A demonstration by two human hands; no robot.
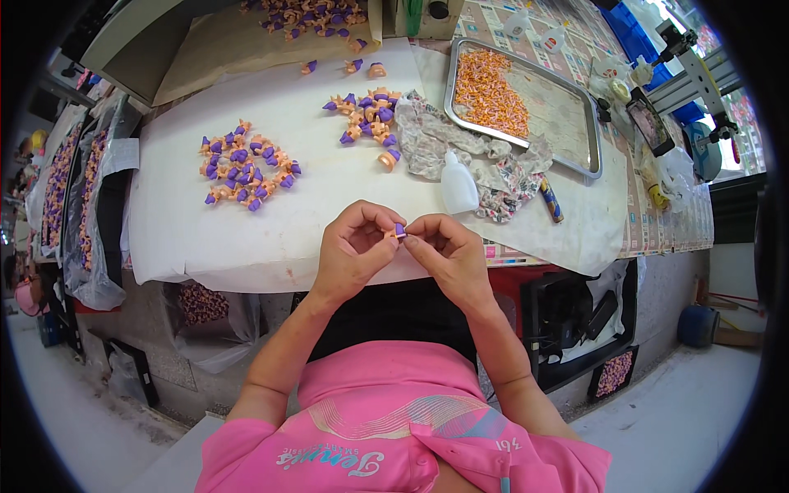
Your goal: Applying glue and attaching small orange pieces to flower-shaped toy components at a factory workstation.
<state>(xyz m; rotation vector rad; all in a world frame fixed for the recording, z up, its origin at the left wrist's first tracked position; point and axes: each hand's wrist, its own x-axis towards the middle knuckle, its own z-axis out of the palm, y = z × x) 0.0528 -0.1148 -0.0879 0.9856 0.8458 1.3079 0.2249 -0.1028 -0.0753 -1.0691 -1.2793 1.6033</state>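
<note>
You held a small purple and orange piece (399,231) between the fingertips of both hands, just above the near edge of a white-covered table (271,238). Your left hand (353,251) and right hand (448,255) were curled closed around it, thumbs touching. Beyond your left hand lay a pile of similar pieces (246,172); beyond your right, a white squeeze bottle (458,185), a patterned rag (444,140) and a metal tray (567,123). Your fingers hid most of the piece's shape.

Metal tray (588,131) of orange bits, white squeeze bottle (458,186) beside patterned rag (427,135), white sheet (246,230).
</note>
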